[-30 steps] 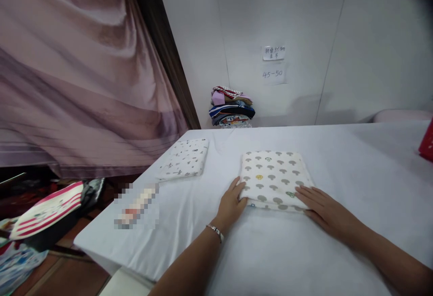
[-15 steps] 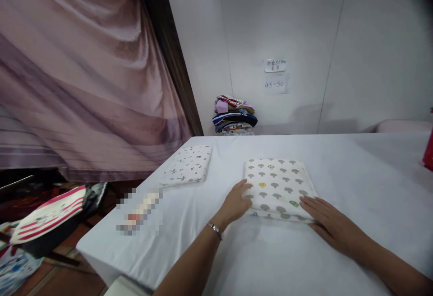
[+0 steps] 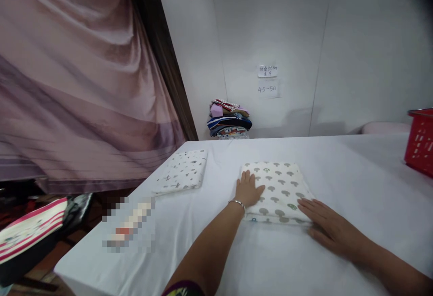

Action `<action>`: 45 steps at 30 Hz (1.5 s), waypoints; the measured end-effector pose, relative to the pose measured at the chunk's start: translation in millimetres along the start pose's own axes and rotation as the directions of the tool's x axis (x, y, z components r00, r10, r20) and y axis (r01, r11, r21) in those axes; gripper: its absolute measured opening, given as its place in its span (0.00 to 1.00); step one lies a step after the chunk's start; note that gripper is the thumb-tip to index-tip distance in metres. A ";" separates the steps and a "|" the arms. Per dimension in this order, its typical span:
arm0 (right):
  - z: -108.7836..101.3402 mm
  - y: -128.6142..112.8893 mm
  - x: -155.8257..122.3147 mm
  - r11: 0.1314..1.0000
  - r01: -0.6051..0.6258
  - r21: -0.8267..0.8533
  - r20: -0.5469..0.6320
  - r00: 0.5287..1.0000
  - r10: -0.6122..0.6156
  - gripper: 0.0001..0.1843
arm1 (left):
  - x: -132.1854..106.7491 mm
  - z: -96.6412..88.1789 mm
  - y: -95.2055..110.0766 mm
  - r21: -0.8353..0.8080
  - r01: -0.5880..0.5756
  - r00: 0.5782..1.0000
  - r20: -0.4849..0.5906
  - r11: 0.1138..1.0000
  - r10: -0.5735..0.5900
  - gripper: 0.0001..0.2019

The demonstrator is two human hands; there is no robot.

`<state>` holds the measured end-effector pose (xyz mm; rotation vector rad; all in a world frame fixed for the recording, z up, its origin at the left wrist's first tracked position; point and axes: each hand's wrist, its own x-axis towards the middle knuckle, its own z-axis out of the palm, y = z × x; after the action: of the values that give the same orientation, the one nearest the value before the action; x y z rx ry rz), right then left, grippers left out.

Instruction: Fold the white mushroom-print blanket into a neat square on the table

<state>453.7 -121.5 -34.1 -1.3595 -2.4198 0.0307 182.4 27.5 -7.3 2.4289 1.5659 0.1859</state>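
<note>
Splayed left hand (image 3: 249,191) and straight-fingered right hand (image 3: 329,224) touch the cloth (image 3: 281,192), gripping nothing. Beyond it, paper (image 3: 268,89) reads "45-50".

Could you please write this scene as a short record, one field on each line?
Left hand: spread on the left side of the folded mushroom-print cloth
Right hand: resting at its near right corner
Surface: white table
Second cloth: folded, small dark print, further left
Red basket: right edge of view
Fabric stack: beyond the table
Wall note: 45-50
</note>
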 end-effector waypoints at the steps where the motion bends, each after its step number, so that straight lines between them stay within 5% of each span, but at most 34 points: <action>1: -5.4 -2.3 4.0 0.999 -0.029 0.033 0.030 0.999 0.028 0.31 | -1.2 -1.8 1.1 0.021 -0.002 1.000 -0.001 1.000 0.002 0.37; 5: -27.0 -18.1 40.7 0.963 -0.247 0.108 0.081 0.968 0.239 0.32 | -3.9 -6.3 5.4 0.046 -0.007 1.000 -0.004 0.999 0.007 0.36; 8: -31.1 -26.5 83.6 0.951 -0.295 0.089 0.080 0.954 0.289 0.38 | -4.2 -6.3 6.4 0.049 0.005 1.000 -0.011 0.999 -0.004 0.35; 15: -0.7 3.1 157.4 0.914 -0.401 -0.058 0.028 0.915 0.403 0.43 | -3.8 -5.5 6.8 0.062 0.005 0.998 -0.057 0.998 -0.001 0.34; 20: 24.4 34.6 153.6 0.839 -0.527 -0.138 0.011 0.846 0.533 0.42 | -6.1 -3.2 4.3 0.030 -0.013 0.999 -0.046 0.999 0.014 0.35; 25: 37.3 45.8 145.4 0.825 -0.531 -0.196 -0.024 0.843 0.537 0.44 | -4.9 -7.4 4.8 0.025 -0.018 1.000 -0.011 1.000 0.018 0.36; 28: 38.0 44.6 146.8 0.815 -0.533 -0.226 -0.026 0.840 0.542 0.44 | 7.8 -16.1 10.3 0.027 0.005 1.000 0.030 1.000 -0.006 0.38; 34: 38.3 44.2 144.8 0.811 -0.517 -0.273 -0.040 0.849 0.528 0.43 | 40.2 -14.6 11.4 0.025 0.021 0.998 -0.060 0.999 -0.019 0.38; 42: 31.7 47.7 149.1 0.846 -0.499 -0.189 -0.021 0.863 0.504 0.38 | 39.4 -3.6 2.7 -0.062 0.032 0.995 -0.088 0.998 -0.037 0.35; 45: 24.5 55.9 145.5 0.830 -0.555 -0.059 -0.060 0.832 0.552 0.33 | 38.2 -8.3 2.3 -0.152 0.088 0.983 -0.147 0.984 -0.110 0.32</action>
<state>423.4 33.0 -23.9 -2.0326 -1.9240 0.0613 198.4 62.4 0.4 2.2661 1.6704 0.4640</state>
